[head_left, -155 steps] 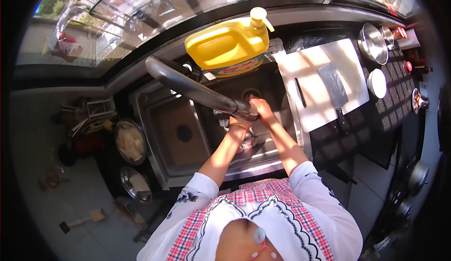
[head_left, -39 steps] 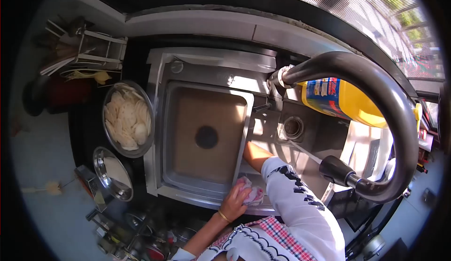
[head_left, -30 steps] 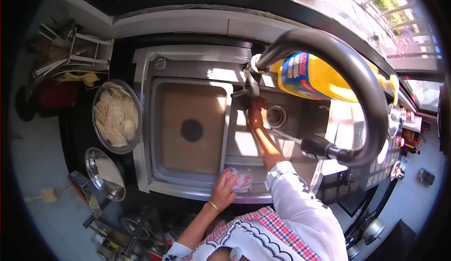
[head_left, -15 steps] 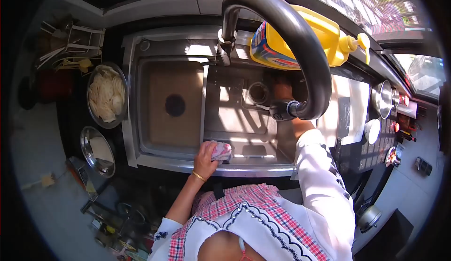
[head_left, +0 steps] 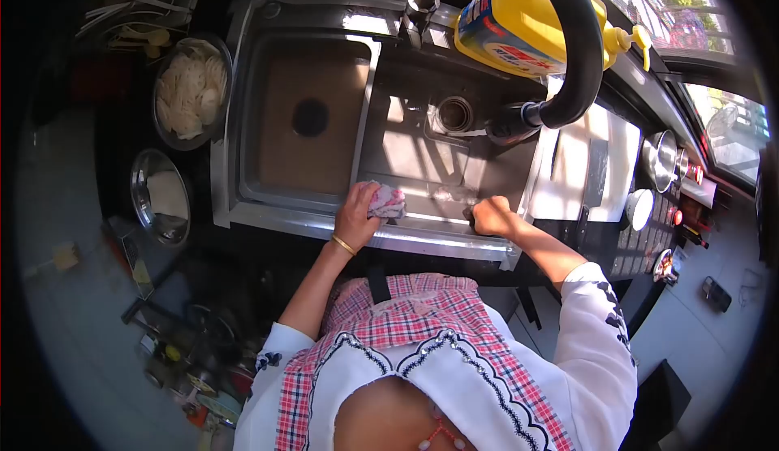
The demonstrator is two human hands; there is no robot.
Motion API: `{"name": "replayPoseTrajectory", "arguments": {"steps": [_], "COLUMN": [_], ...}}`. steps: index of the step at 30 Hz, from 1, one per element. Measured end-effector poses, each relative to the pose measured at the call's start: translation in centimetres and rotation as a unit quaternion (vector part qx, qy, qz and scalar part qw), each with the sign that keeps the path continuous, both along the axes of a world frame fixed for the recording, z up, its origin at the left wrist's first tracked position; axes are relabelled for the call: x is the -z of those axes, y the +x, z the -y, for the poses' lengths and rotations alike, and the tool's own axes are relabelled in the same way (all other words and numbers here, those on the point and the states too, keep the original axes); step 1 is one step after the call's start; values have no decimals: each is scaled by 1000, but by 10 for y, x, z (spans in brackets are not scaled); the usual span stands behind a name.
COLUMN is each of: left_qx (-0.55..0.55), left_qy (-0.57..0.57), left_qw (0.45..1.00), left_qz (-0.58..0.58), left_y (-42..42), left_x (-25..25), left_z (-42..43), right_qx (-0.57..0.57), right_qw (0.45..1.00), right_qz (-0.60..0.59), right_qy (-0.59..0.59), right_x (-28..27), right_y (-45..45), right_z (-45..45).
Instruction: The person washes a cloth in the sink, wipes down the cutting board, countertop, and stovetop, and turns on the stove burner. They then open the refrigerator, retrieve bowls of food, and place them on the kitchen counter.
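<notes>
My left hand is closed around a crumpled pink-and-white cloth at the sink's front edge, by the divider between the two basins. In the right-hand basin, close to its front wall, my right hand is curled with its fingers turned down. Whatever those fingers hold, if anything, is hidden. Behind my right hand sits the round drain. The black faucet arches above the basin, its spout head to the right of the drain.
Cloudy water fills the left basin. Left of the sink stand a bowl of pale slices and a metal bowl with something white. A yellow pump bottle stands behind. To the right lies a white board with a knife.
My right hand has come from beside the drain at the back of the basin to its front. The left hand keeps its hold on the cloth. The view has shifted.
</notes>
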State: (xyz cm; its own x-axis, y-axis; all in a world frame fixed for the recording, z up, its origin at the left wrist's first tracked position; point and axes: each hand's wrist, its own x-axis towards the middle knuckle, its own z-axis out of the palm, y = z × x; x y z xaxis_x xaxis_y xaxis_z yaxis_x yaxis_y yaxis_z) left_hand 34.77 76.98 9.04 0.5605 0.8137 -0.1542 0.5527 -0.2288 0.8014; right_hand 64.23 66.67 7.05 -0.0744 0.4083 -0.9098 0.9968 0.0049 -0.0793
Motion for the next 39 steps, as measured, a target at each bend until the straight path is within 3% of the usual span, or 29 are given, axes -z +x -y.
{"name": "replayPoseTrajectory", "arguments": {"steps": [2, 4, 5, 7, 8, 10, 12, 13, 14, 15, 18, 19, 20, 21, 22, 25, 26, 28, 29, 31, 33, 38, 39], "left_qx": [-4, -5, -1, -7, -8, -13, -20, -22, -22, -24, -13, -15, -17, -21, -19, -19, -18, -17, -13, -15, -20, -43, -34], "left_qy": [3, 10, 14, 18, 27, 23, 23, 13, 1, 2, 0, -1, 6, 11, 8, -7, -7, -3, 3, 11, 18, 16, 15], "left_qw": [1000, 1000, 1000, 1000, 1000, 1000, 1000, 1000, 1000, 1000, 1000, 1000, 1000, 1000, 1000, 1000, 999, 999, 999, 999, 999, 997, 998], "left_qz": [6, 5, 4, -1, -2, -2, -2, -2, -3, -6, -8, -12, -9, -7, -8, -21, -28, -36, -30, -33, -38, -62, -54], "left_y": [-1, -2, -3, -3, -3, -2, 0, 0, -1, -1, 0, 0, 1, 1, 0, 4, 4, 6, 6, 4, 7, 6, 7], "left_x": [0, 5, 6, 9, 9, 6, 6, 6, 5, 4, 2, 2, 2, 2, 2, 3, 2, 3, 3, 2, 3, -1, -2], "left_z": [0, -1, 1, 2, 2, 2, 1, 1, 2, 2, -1, 0, -1, 0, 1, 2, 2, -1, -1, 0, 2, 4, 3], "right_qx": [-25, -144, -191, -192, -192, -50, 91, -58, -203, -52, -2, 52, 214, 367, 425, 206, 207, -12, -13, 67, 46, -102, -149], "right_qw": [1000, 983, 972, 970, 970, 961, 904, 960, 968, 985, 998, 998, 974, 921, 893, 964, 963, 974, 973, 943, 943, 946, 929], "right_qz": [2, -31, 66, 66, 64, -27, -117, -21, 77, 118, 3, -15, -2, 11, 26, 23, 25, 21, 17, -144, -144, -177, -176], "right_qy": [-12, 111, 118, 135, 132, 271, 401, 273, 130, 114, -57, 7, 73, 132, 148, 168, 170, 227, 229, 292, 296, 252, 289], "right_x": [9, 52, 51, 94, 86, 32, -5, 45, 95, 100, 136, 126, 130, 139, 151, 100, 87, 75, 82, 108, 129, 138, 134], "right_y": [10, 32, 32, 81, 80, 76, 70, 73, 71, 47, -2, -9, -7, 0, 8, 11, 3, -14, -20, -36, -43, -48, -51], "right_z": [7, 8, -19, -61, -63, -87, -108, -87, -60, -41, 1, -3, -8, -8, -10, -27, -27, -29, -32, -32, -27, -31, -28]}}
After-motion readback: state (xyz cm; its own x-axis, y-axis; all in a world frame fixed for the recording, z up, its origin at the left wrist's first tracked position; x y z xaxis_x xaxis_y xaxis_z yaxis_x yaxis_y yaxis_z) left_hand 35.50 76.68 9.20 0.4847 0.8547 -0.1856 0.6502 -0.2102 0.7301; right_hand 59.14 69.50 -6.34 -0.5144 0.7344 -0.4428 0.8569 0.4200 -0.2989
